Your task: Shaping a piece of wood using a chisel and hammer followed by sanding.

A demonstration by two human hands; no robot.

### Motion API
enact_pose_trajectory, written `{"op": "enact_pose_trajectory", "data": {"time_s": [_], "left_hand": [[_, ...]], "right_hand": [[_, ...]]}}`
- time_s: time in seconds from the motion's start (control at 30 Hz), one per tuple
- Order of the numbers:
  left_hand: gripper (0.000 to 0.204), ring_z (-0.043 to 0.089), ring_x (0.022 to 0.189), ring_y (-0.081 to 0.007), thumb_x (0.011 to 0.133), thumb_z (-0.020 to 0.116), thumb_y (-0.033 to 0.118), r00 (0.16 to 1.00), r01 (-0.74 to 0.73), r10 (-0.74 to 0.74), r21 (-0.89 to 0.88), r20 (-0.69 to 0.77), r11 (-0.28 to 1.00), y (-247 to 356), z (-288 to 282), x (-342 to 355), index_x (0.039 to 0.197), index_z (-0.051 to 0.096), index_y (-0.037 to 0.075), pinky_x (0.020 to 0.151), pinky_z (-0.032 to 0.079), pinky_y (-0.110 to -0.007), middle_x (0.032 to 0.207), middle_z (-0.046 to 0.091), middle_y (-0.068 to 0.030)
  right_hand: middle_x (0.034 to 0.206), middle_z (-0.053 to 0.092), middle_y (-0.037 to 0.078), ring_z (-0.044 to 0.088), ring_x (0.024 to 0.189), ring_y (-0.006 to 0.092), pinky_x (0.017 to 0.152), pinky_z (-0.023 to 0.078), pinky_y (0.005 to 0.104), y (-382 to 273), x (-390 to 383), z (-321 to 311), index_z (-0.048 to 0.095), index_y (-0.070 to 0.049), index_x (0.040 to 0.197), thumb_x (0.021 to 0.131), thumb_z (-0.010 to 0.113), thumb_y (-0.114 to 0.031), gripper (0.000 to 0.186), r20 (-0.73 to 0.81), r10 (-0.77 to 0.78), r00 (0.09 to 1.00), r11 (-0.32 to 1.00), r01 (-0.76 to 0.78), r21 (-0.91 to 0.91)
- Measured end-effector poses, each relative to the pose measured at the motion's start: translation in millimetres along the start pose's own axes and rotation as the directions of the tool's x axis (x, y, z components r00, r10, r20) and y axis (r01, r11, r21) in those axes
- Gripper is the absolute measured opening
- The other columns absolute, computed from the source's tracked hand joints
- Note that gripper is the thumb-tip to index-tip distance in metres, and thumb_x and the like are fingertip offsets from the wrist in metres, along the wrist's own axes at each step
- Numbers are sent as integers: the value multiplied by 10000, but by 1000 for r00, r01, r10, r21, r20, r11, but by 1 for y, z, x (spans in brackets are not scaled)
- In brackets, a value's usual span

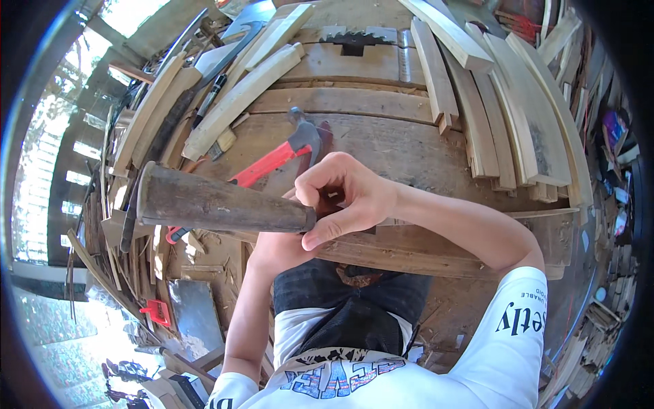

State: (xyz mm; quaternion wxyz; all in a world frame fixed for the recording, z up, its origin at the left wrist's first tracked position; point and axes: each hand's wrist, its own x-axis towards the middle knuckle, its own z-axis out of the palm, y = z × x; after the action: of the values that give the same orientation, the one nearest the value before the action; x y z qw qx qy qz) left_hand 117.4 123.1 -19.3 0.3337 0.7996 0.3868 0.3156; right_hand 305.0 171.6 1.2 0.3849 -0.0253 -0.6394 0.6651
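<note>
A dark, tapered wooden piece (225, 200) lies crosswise before me, its wide end to the left and its narrow end by my right hand. My left hand (289, 249) is wrapped round it from below near the narrow end; most of its fingers are hidden behind the wood. At that end, my right hand (357, 194) is closed, thumb and forefinger curled into a ring beside the tip. What these fingers pinch, if anything, cannot be made out. Behind the wood, a claw hammer (262, 165) with a red handle rests on the workbench (381, 146).
A saw blade (354, 39) protrudes from the bench's far side. Pale boards (524, 116) are stacked at right, more planks (242, 102) at left. A brush (223, 142) lies by the left planks. A red object (158, 312) and offcuts lie on the floor at lower left.
</note>
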Motion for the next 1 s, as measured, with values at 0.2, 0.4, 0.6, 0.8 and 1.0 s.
{"op": "enact_pose_trajectory", "data": {"time_s": [0.2, 0.4, 0.6, 0.8, 1.0], "left_hand": [[368, 597, 935, -342, 713, 753, 42, 987, -159, 160, 208, 14, 965, 6, -22, 2, 1057, 624, 50, 805, 496, -440, 1011, 617, -126], [410, 579, 893, -344, 747, 767, 149, 922, -83, 335, 746, -194, 661, -20, -69, 7, 1120, 638, 40, 804, 466, -452, 999, 634, -119], [384, 607, 847, -348, 767, 802, 229, 980, 172, -87, 547, -178, 819, -47, -80, 19, 1065, 643, 46, 767, 460, -445, 848, 634, -127], [234, 648, 795, -246, 798, 716, 91, 911, 241, 0, 529, -413, 813, -16, -131, 5, 1009, 645, 19, 730, 511, -354, 937, 699, -96], [401, 409, 408, -105, 1056, 407, 458, 822, 70, -261, -365, -506, 928, 74, -191, -54, 986, 467, 68, 348, 394, -273, 644, 408, -12]], "right_hand": [[647, 519, -43, 448, 592, 23, 509, 288, 238, 1, 4, -1, 443, -83, 647, 787, 868, -105, 448, 78, 113, 991, 986, -121, 112], [649, 519, -44, 475, 599, 24, 517, 321, 237, 2, 6, -3, 424, -91, 646, 785, 874, -122, 472, 117, 198, 973, 966, -214, 148], [613, 489, -65, 431, 576, 17, 507, 283, 240, 0, 9, 1, 465, -101, 637, 789, 877, -191, 448, 102, 223, 970, 957, -238, 169], [597, 489, -65, 428, 572, 18, 506, 280, 243, -6, 8, -3, 427, -107, 623, 806, 859, -194, 477, 78, 225, 971, 965, -233, 117], [575, 524, -37, 472, 559, 31, 501, 302, 242, 1, 8, -5, 418, -110, 608, 822, 840, -189, 480, 111, 161, 981, 968, -178, 176]]}}
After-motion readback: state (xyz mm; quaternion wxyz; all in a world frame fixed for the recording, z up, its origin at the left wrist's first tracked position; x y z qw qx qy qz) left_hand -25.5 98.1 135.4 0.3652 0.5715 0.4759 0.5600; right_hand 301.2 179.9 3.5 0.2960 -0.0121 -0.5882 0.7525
